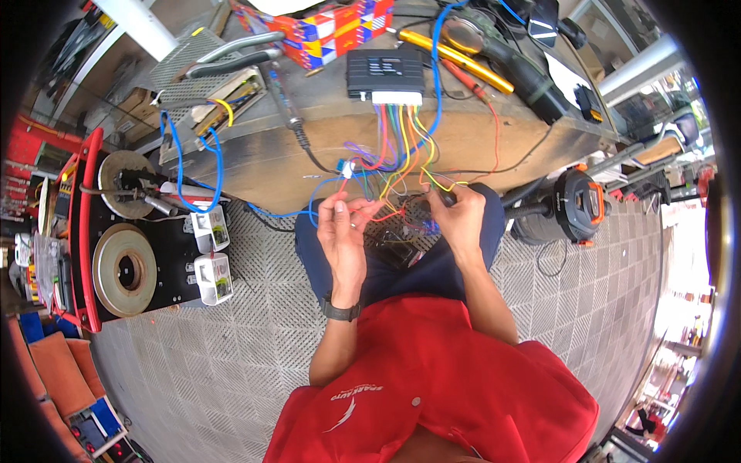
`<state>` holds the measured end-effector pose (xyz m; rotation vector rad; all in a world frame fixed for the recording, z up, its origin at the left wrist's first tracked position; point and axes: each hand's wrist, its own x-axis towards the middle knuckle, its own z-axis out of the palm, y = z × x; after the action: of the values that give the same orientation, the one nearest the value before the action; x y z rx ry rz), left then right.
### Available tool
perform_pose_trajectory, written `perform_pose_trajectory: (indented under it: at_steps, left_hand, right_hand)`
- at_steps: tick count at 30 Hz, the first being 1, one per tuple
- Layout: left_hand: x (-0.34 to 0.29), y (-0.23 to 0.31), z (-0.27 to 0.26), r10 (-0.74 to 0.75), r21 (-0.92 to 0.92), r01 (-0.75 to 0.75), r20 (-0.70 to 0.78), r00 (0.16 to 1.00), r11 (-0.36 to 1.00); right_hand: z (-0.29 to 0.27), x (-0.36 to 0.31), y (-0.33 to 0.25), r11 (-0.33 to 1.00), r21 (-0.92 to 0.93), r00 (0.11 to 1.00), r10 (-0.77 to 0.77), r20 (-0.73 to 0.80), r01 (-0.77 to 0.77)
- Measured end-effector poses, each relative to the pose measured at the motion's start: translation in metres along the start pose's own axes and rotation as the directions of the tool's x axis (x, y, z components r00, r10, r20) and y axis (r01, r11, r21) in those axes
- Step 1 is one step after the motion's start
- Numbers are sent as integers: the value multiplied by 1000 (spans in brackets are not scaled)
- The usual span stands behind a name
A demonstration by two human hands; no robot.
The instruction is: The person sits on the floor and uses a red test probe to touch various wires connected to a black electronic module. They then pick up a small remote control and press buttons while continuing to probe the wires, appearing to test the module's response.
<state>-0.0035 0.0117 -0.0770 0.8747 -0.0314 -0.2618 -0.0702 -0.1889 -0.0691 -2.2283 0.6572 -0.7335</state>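
Left hand (344,235) pinches red wire (343,185); right hand (465,221) curls round small dark object (447,198), identity unclear. Coloured wires (384,127) drop from black module (385,71) on surface (324,96), far of hands. Apparent step: picking out wires; next move likely calls for steady pinch, neighbouring wires kept apart.
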Motion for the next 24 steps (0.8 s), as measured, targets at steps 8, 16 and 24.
perform_pose_trajectory:
  at_steps: [8,16,24]
  left_hand:
    - [2,-10,0,28,1,-28,10,1000,1000]
    - [-1,-9,4,97,94,-90,-65,993,991]
    - [-2,-15,-2,239,261,-195,-147,960,945]
  right_hand:
    - [-7,-1,-4,1000,-3,999,21,42,-21]
    - [-3,-4,-2,999,-14,999,-42,23,42]
    - [0,-39,-4,1000,-9,1000,-21,-1,21]
